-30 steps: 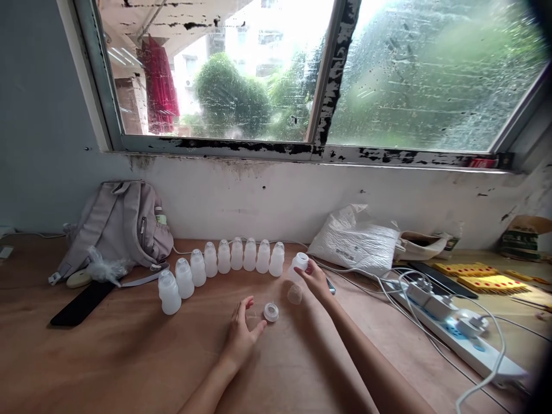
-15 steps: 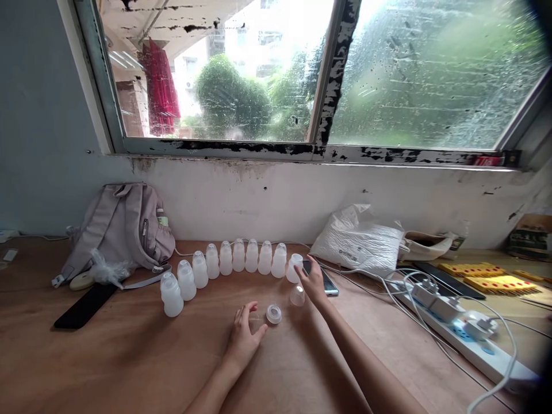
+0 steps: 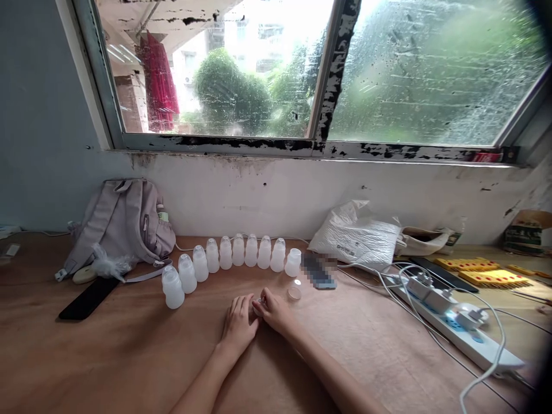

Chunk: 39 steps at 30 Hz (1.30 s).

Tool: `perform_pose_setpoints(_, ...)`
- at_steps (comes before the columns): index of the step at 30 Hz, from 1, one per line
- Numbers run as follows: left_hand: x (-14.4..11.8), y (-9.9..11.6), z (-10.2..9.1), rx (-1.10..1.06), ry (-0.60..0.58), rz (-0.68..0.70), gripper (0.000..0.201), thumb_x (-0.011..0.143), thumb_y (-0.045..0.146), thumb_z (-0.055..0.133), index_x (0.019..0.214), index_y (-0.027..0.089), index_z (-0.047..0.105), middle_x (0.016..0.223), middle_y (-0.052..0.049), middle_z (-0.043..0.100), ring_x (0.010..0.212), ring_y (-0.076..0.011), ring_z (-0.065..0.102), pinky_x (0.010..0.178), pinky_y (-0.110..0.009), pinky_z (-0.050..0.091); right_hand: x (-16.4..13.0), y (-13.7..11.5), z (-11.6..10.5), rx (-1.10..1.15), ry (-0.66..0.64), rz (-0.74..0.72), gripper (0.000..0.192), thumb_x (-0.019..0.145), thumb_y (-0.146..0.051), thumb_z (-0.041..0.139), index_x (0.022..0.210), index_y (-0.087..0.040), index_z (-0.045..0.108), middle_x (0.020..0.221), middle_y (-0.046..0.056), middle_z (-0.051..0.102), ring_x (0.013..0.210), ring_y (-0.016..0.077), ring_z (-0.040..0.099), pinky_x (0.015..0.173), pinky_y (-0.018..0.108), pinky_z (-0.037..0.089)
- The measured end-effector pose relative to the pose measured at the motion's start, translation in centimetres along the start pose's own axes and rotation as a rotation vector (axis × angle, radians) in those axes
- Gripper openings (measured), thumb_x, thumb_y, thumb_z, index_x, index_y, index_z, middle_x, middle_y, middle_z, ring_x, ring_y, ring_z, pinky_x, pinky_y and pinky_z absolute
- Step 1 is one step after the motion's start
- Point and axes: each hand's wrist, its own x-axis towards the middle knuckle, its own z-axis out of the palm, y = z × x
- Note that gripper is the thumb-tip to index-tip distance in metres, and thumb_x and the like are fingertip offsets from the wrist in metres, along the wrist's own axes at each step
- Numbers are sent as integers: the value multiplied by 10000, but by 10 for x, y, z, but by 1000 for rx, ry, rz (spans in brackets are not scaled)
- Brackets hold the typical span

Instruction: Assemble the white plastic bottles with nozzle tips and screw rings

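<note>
Both my hands meet on the wooden table (image 3: 129, 356), fingertips touching. My right hand (image 3: 272, 311) has its fingers pinched over the small white ring, of which only a sliver shows (image 3: 257, 301). My left hand (image 3: 238, 323) lies beside it with its fingers together on the table; whatever is under them is hidden. A curved row of several white capped bottles (image 3: 224, 256) stands behind my hands. At the row's right end stands one bottle with no cap (image 3: 293, 263). A small clear cap (image 3: 294, 293) lies just right of my right hand.
A grey backpack (image 3: 123, 221) and a black phone (image 3: 88, 298) lie at the left. A second phone (image 3: 318, 271), a white plastic bag (image 3: 357, 236), a power strip with cables (image 3: 452, 330) and yellow parts (image 3: 491, 279) are at the right. The wall and window are behind.
My right hand let go of the uncapped bottle at the row's end and came back and left to the white ring. My left hand shifted slightly to meet it.
</note>
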Motion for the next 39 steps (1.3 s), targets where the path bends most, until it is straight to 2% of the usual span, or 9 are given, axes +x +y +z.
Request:
perform_pose_setpoints(6,10,-12,-16,148,4,-64,328,715,190,512,1043,187,516,987,-47,593,929,-204,500,813,-338,375,22,-17,27,188,20,-51,204,763,-360,457,642,-195,458,550,-22,510,500,107,436,485,205,272)
perform_pose_setpoints(10,17,-21,-26,185,57,-65,243,714,212,538,956,206,539,954,-30,604,904,-199,512,809,-338,367,35,-21,38,433,68,6,315,715,-439,512,555,-190,400,499,-45,419,482,94,380,463,200,278)
perform_pose_setpoints(15,21,-22,-25,195,102,-32,249,695,227,569,940,200,538,899,-32,601,876,-200,522,807,-350,371,40,-18,38,726,44,75,386,671,-495,553,548,-201,337,470,-69,358,446,79,343,423,196,281)
perform_pose_setpoints(21,23,-20,-21,205,157,46,259,688,208,571,944,197,537,864,-37,593,846,-201,530,819,-374,373,36,-20,37,973,-24,150,365,727,-521,480,609,-219,313,380,-106,344,285,59,279,305,186,188)
perform_pose_setpoints(26,21,-29,-24,220,213,-24,224,693,286,586,889,188,540,861,-42,605,835,-211,541,797,-367,386,36,-17,26,1110,84,263,342,740,-521,455,657,-227,303,407,-106,353,311,78,353,322,182,232)
perform_pose_setpoints(29,21,-37,-31,277,263,-88,239,709,303,566,915,185,538,888,-51,608,847,-211,546,796,-352,386,34,-15,18,953,180,233,301,697,-477,524,723,-222,366,521,-78,425,400,90,415,376,198,302)
perform_pose_setpoints(32,21,-42,-39,355,290,-145,264,733,277,527,976,175,529,944,-66,608,885,-212,543,807,-341,376,32,-15,17,616,253,148,243,677,-410,549,734,-213,419,546,-61,434,483,111,435,472,225,350)
perform_pose_setpoints(35,19,-42,-43,416,263,-210,287,758,266,483,1020,154,517,978,-82,609,903,-216,537,803,-338,368,31,-14,22,334,263,108,153,705,-348,495,749,-210,446,562,-46,441,517,125,438,516,237,346)
perform_pose_setpoints(39,16,-39,-44,485,233,-282,328,782,271,437,1079,143,489,1009,-104,604,924,-235,522,808,-365,347,31,-8,28,132,253,73,77,709,-271,445,744,-204,457,675,1,503,628,152,481,592,256,361)
